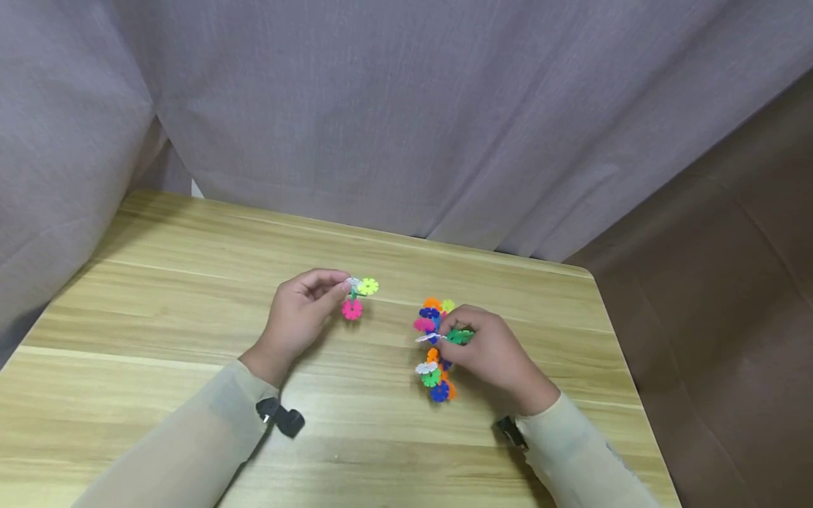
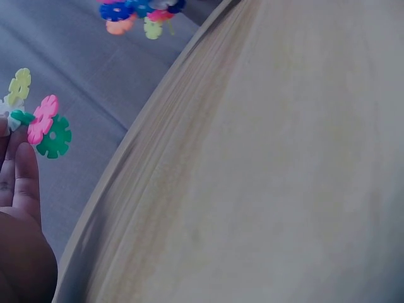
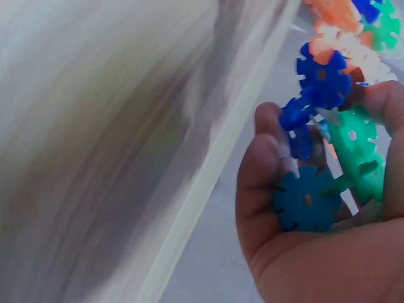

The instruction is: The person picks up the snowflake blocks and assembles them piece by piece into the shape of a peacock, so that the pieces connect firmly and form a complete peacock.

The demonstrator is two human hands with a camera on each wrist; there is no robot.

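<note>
The left hand (image 1: 298,321) pinches a small cluster (image 1: 357,296) of snowflake discs, pink, yellow-green, white and green, just above the wooden surface (image 1: 159,296). The right hand (image 1: 489,353), fingers curled, holds the long multicoloured chain (image 1: 435,346), mid-surface. One big piece built, the small one apart, well short of joined; no containers in view.

Our two bare hands, left hand (image 1: 298,316) and right hand (image 1: 492,353), our long pale cream sleeves (image 1: 209,430) of thin, slightly sheer cloth ending at our wrists, small black wrist cameras (image 1: 282,418) clipped beside each cuff
</note>
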